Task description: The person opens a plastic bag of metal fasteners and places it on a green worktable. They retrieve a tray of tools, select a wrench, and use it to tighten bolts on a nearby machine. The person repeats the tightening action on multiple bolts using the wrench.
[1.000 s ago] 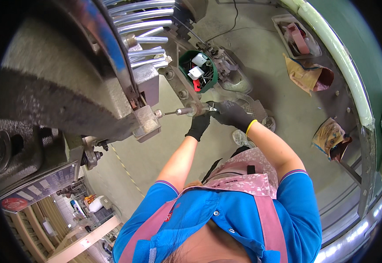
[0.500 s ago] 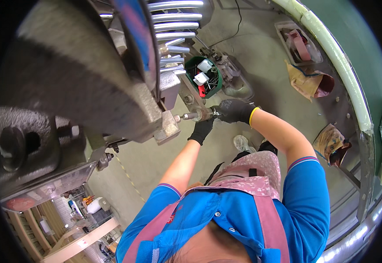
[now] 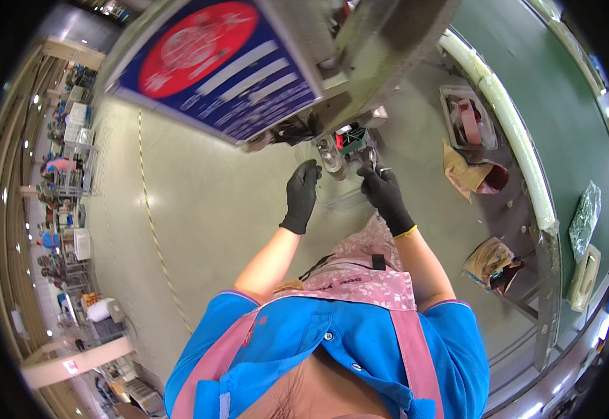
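Observation:
My left hand [image 3: 300, 198], in a black glove, is raised in front of my apron with its fingers curled together. Whatever may lie inside those fingers is hidden. My right hand [image 3: 387, 201], gloved in black with a yellow band at the wrist, pinches a small shiny metal piece [image 3: 373, 158] at its fingertips. Its exact kind is too small to tell. A gap separates the two hands. Just beyond them stands a machine's metal cylinder-like part [image 3: 330, 155], with a green bin [image 3: 351, 142] of tools and small parts behind it.
Overhead, a large machine with a blue and red sign [image 3: 214, 70] fills the top. On the right are a clear plastic box [image 3: 451, 105] with a pink item, two paper sacks [image 3: 464, 171], and a green-topped table [image 3: 521, 56] with a padded white edge. A yellow floor line [image 3: 152, 220] runs at left.
My hands have come away from the metal fixture at the machine and moved apart. The view has swung, bringing the machine's sign and more floor at left into sight.

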